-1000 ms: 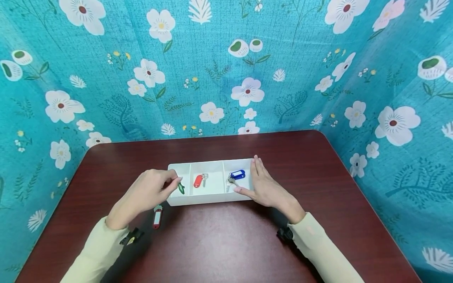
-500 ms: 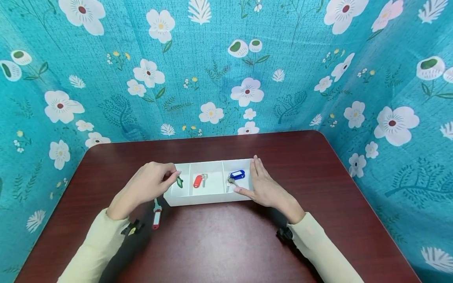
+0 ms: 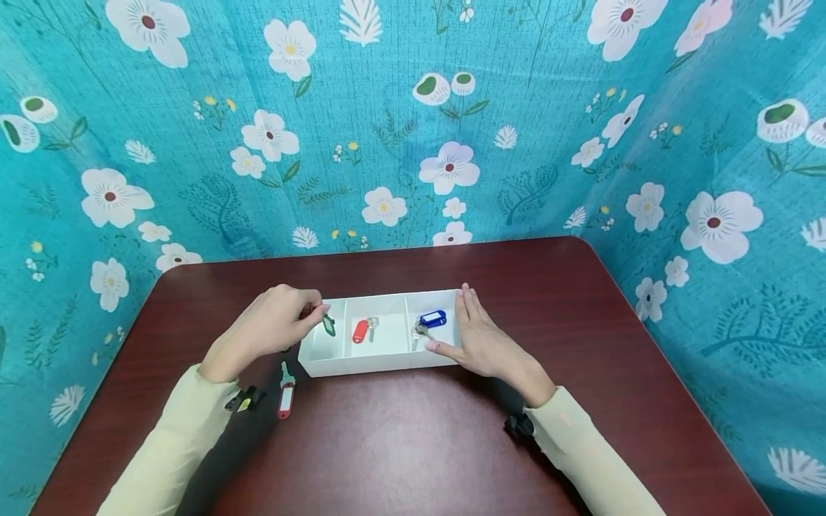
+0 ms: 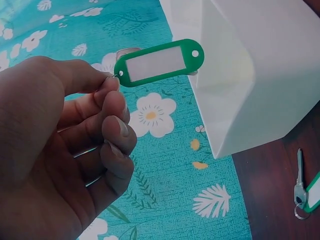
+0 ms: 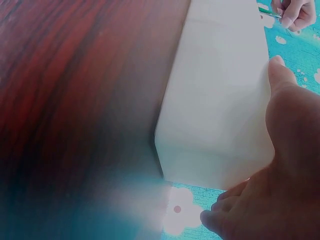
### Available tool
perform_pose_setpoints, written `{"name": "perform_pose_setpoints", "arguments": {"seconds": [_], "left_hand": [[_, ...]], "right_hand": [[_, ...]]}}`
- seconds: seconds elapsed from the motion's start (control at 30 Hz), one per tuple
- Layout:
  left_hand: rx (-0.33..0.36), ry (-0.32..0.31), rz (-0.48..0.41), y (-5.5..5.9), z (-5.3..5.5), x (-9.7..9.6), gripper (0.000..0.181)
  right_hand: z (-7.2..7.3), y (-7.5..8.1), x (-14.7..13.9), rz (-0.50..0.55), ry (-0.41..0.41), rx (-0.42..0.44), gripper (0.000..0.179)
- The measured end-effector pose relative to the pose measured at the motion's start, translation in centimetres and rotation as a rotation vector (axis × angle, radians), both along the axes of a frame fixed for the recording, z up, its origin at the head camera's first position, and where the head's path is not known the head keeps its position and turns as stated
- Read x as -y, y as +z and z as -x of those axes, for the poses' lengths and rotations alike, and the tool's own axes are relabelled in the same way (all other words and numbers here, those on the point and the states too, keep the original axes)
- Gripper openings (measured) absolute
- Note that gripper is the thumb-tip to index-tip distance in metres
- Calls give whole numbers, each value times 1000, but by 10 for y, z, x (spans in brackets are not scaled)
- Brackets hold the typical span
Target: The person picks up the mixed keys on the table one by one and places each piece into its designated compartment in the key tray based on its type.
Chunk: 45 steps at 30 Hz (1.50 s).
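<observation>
My left hand (image 3: 277, 319) is above the left end of a white box (image 3: 381, 365) with three compartments. Its thumb and forefinger pinch the small ring of a green key tag (image 4: 159, 63) that has a white label; bits of metal peek out from behind the tag. Straight fingers of my right hand (image 3: 487, 347) lie against the box's right end, the thumb at the front rim. In the middle compartment lies a red key tag (image 3: 361, 331) with a key (image 3: 372, 327). The right compartment holds a blue key tag (image 3: 432, 318) with keys (image 3: 421, 331).
On the dark red table (image 3: 413, 444), a red key tag (image 3: 286, 401) with a key lies in front of the box's left end. The left wrist view shows another green key tag (image 4: 314, 194) with a key on the table. A blue flowered cloth (image 3: 361, 143) hangs behind.
My left hand has lifted slightly and moved away from me with the green key tag, uncovering the key of the red tag on the table. The right hand stays put.
</observation>
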<state>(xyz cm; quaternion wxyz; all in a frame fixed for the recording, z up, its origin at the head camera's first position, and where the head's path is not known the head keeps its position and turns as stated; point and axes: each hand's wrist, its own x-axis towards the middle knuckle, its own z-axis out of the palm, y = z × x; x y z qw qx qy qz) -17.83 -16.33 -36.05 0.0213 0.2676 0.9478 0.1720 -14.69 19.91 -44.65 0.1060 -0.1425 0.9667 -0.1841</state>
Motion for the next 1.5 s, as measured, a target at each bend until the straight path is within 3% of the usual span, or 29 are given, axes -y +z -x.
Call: {"name": "perform_pose_setpoints", "arguments": {"seconds": [0.6,1.13,1.5], "left_hand": [[70,-6,76,7,19,-6,22],[105,-16,157,6,31,-19,40],[198,3,234,7,38,-27,30]], "right_hand": [[1,2,-1,5,-3,4,122],[0,3,-2,8,1,5,123],[0,0,-2,7,1,7,123]]}}
